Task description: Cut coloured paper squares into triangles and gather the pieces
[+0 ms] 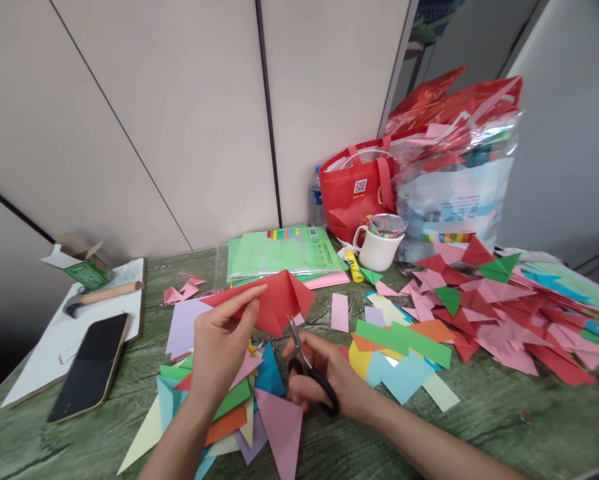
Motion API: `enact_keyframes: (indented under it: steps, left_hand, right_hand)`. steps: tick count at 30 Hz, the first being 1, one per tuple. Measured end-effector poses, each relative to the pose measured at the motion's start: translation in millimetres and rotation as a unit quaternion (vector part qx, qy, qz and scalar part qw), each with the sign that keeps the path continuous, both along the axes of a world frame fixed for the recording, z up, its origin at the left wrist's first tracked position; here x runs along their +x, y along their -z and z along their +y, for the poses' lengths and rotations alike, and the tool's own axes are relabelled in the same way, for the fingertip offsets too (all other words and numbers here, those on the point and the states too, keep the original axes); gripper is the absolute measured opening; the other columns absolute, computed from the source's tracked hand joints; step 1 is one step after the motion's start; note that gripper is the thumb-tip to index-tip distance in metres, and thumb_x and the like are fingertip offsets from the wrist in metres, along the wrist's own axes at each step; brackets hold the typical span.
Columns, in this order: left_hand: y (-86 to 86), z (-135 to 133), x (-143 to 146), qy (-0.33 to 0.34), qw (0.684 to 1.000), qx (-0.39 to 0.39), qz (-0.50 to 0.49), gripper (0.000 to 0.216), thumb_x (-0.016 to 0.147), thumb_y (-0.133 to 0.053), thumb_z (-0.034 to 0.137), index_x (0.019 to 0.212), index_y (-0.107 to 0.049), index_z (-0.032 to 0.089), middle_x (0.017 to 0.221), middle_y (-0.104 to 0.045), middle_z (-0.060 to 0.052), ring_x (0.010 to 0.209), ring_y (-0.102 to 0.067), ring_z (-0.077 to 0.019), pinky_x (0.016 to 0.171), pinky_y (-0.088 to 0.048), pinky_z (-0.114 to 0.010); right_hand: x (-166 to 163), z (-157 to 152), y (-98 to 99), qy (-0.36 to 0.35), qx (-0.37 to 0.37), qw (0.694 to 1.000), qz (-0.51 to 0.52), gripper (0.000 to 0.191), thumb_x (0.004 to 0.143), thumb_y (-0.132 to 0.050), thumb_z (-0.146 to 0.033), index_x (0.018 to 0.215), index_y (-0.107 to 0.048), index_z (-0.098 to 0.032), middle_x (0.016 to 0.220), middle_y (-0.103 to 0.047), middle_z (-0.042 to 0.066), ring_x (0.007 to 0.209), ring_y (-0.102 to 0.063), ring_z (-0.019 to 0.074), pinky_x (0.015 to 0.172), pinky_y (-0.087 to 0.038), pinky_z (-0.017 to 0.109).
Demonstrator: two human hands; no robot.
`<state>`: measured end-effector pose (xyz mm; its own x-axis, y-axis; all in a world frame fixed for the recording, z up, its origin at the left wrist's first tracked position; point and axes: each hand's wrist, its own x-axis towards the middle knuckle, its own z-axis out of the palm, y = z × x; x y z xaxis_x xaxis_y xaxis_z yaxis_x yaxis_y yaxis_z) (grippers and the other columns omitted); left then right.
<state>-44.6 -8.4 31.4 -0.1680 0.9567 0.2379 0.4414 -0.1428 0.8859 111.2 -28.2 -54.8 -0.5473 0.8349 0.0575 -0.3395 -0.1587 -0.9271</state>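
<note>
My left hand (225, 333) pinches a folded sheet of red paper (274, 303) between thumb and fingers, holding it up over the table. A pair of scissors (313, 375) with black handles is in my right hand (329, 377). The blade tips point up and meet the lower edge of the red paper; whether they have cut into it I cannot tell. Beneath both hands lies a heap of folded coloured paper, including a pink piece (281, 427) and a blue piece (270, 373).
Loose paper strips (404, 343) and a large pile of red and pink folded pieces (509, 313) spread to the right. Behind stand a white mug (377, 248), a glue stick (353, 265), green paper packs (284, 253) and bags (454, 193). A phone (90, 367) and hammer (102, 298) lie left.
</note>
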Motion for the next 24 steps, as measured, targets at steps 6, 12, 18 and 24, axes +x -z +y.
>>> enact_keyframes:
  steps: [6, 12, 18, 24]
  left_hand:
    - [-6.2, 2, -4, 0.060, 0.994, -0.052, -0.079, 0.021, 0.071, -0.066, 0.028, 0.091, -0.073, 0.022, 0.087, -0.072, -0.002, 0.070, -0.061, -0.0131, 0.052, -0.045, -0.016]
    - [-6.3, 4, 0, 0.109, 0.967, -0.091, -0.212, 0.021, 0.069, -0.070, 0.026, 0.089, -0.073, 0.021, 0.083, -0.073, -0.003, 0.072, -0.064, -0.0138, 0.060, -0.050, -0.017]
    - [-5.3, 1, -3, 0.137, 0.967, -0.083, -0.200, 0.021, 0.071, -0.069, 0.027, 0.091, -0.072, 0.023, 0.087, -0.073, -0.002, 0.080, -0.064, -0.0146, 0.068, -0.049, -0.018]
    - [-7.7, 0, -6, 0.145, 0.961, -0.104, -0.212, 0.023, 0.070, -0.069, 0.026, 0.092, -0.073, 0.021, 0.089, -0.073, -0.005, 0.076, -0.064, -0.0151, 0.067, -0.049, -0.022]
  right_hand:
    - [2, 0, -5.0, -0.048, 0.012, 0.999, 0.009, 0.065, 0.071, -0.071, -0.034, 0.122, -0.034, -0.018, 0.064, -0.060, -0.003, 0.052, -0.054, 0.0091, 0.048, -0.043, 0.020]
    - [4, 0, -2.7, -0.090, 0.021, 0.995, 0.036, 0.079, 0.069, -0.073, -0.038, 0.132, -0.028, -0.021, 0.072, -0.057, -0.001, 0.061, -0.051, 0.0101, 0.056, -0.040, 0.023]
    - [7, -1, -3.6, -0.125, 0.039, 0.990, 0.060, 0.060, 0.068, -0.072, -0.041, 0.117, -0.044, -0.021, 0.082, -0.055, 0.001, 0.070, -0.048, 0.0106, 0.061, -0.038, 0.023]
    - [9, -3, -14.9, -0.088, 0.088, 0.992, -0.018, 0.040, 0.076, -0.065, -0.037, 0.108, -0.049, -0.019, 0.079, -0.053, 0.000, 0.069, -0.046, 0.0113, 0.062, -0.038, 0.024]
